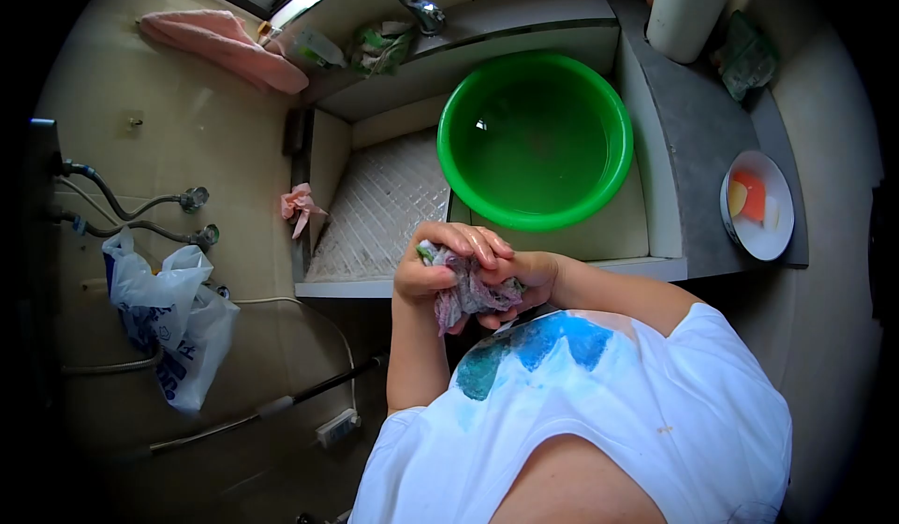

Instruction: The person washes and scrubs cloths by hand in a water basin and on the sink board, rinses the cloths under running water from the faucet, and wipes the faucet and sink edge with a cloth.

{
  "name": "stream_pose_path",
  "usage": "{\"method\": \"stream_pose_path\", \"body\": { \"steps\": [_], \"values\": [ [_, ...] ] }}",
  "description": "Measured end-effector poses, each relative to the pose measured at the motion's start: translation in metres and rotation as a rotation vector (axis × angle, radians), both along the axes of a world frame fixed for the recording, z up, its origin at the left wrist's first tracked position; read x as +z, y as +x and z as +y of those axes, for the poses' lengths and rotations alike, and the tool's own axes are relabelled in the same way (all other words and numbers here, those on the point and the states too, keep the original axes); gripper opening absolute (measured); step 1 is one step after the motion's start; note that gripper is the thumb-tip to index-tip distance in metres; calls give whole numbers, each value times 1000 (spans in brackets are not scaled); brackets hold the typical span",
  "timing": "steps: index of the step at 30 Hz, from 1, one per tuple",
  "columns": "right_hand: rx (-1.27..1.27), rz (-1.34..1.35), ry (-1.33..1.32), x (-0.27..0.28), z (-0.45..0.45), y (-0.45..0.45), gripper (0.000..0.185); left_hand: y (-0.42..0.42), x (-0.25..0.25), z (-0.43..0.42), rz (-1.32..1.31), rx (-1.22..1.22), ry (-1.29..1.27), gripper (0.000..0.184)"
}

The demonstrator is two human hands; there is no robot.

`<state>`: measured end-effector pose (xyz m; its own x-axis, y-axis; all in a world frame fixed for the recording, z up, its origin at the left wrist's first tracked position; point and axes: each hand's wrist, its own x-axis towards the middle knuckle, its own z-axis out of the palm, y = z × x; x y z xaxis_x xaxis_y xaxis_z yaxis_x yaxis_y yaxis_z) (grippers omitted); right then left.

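A crumpled wet cloth (459, 292), greyish with purple edges and a bit of green, is bunched between my two hands in front of my chest. My left hand (426, 264) wraps it from the left, its fingers reaching over the top. From the other side my right hand (532, 274) is closed around it, with some fingers showing underneath. Just beyond both hands a green basin (615, 163) stands in the sink and holds water. The cloth is apart from the basin.
The sink (375, 210) has a ridged washboard floor on its left and a chrome faucet (417, 4) behind. A white bowl (780, 229) sits on the right ledge. A pink towel (220, 46), a pink rag (301, 207) and a plastic bag (173, 318) are on the left.
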<state>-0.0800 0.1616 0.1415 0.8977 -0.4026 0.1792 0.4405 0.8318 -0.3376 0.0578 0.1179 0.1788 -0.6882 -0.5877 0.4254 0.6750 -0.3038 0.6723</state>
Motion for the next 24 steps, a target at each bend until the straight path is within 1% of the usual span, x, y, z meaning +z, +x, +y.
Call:
{"method": "stream_pose_path", "body": {
  "steps": [1,2,4,5,6,7,8,9,11,12,13,15,16,17,19,20,21,23,24],
  "values": [
    [-28,33,8,3,-1,-5,32,0,7,3,-6,-1,-5,30],
    [-27,27,4,5,-1,-7,32,2,13,5,-159,91,-22,27],
    [-142,221,93,8,-1,-8,28,-3,26,14,-466,291,-32,21],
    [-130,213,92,7,-3,-9,28,-8,30,15,-537,337,-35,22],
    [-191,316,-7,8,-8,-10,30,-10,29,14,-600,384,-40,22],
    [-253,419,-106,12,-13,-11,33,-11,27,13,-663,429,-45,23],
    [-305,457,-140,18,-15,-14,40,-16,26,12,-691,476,-67,23],
    [-297,450,-141,17,-15,-11,40,-17,24,9,-697,483,-65,23],
    [-576,585,-270,14,-18,-3,50,-17,19,4,-774,537,-99,22],
    [-636,619,-326,12,-20,0,59,-17,18,3,-803,566,-123,22],
    [-628,617,-326,10,-24,2,59,-16,17,1,-806,572,-119,22],
    [-423,888,-438,6,-31,5,63,-13,12,1,-881,633,-163,21],
    [-476,935,-478,2,-31,8,60,-11,10,1,-909,642,-173,20],
    [-472,937,-488,-3,-29,14,60,-9,3,0,-895,647,-162,20],
    [-956,882,-615,-25,-26,29,60,-5,-16,0,-900,723,-179,20],
    [-966,749,-563,-59,-33,38,61,-5,-25,0,-888,787,-194,20],
    [-1026,1033,-859,-47,-32,32,68,-2,-32,-1,-890,832,-193,20],
    [-812,1717,-1113,-48,-41,28,72,-11,-61,-2,-968,1267,-132,21],
    [-811,1708,-1131,-55,-42,27,72,-10,-62,0,-946,1136,-112,29]
  ]
}}
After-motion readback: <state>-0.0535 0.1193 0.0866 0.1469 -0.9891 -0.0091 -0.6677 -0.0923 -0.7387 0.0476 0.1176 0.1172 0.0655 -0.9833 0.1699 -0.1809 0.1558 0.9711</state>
